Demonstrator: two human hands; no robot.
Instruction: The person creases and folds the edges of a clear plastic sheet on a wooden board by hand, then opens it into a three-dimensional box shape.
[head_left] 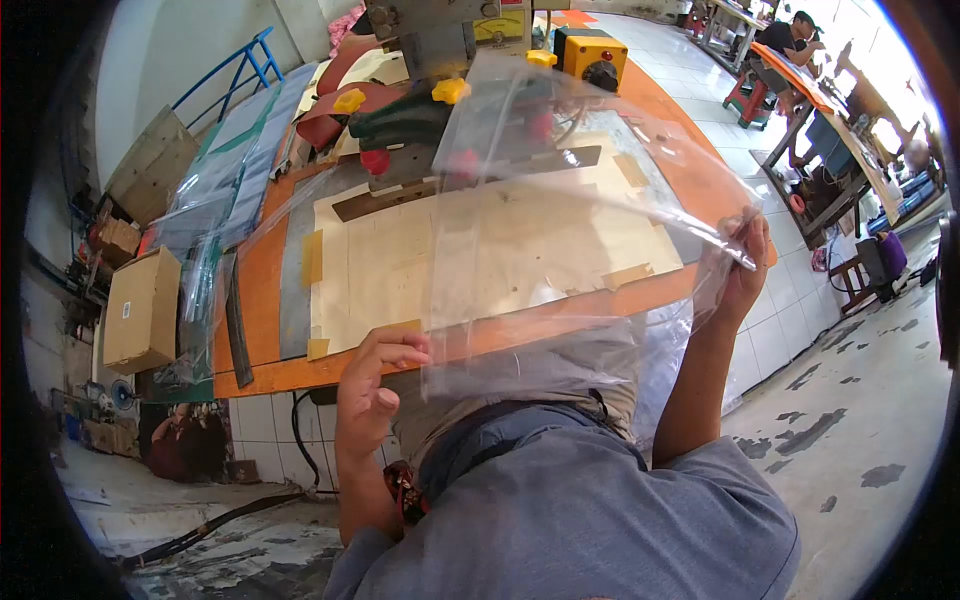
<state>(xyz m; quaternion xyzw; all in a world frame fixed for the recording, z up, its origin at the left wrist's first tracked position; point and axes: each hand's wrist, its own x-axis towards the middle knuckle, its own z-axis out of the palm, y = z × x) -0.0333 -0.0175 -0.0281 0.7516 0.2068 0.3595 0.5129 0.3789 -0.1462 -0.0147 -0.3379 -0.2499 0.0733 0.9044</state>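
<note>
A clear plastic sheet (560, 200) is stretched in the air between my hands, above the orange table. My right hand (742, 262) grips its right edge, where the plastic is bunched. At the sheet's lower left corner, my left hand (378, 385) has its fingertips on the edge, fingers bent and the thumb apart. Beneath the sheet, cream cardboard (385, 250) is taped to a grey board on the table. A machine head with yellow knobs (451, 91) and red knobs (375, 161) stands over the cardboard's far edge.
A yellow control box (590, 58) stands behind the machine. More clear plastic (215, 200) lies at the left, near a cardboard box (142, 310). A dark strip (238, 330) rests on the table's left end. A person (790, 45) sits at another table, far right.
</note>
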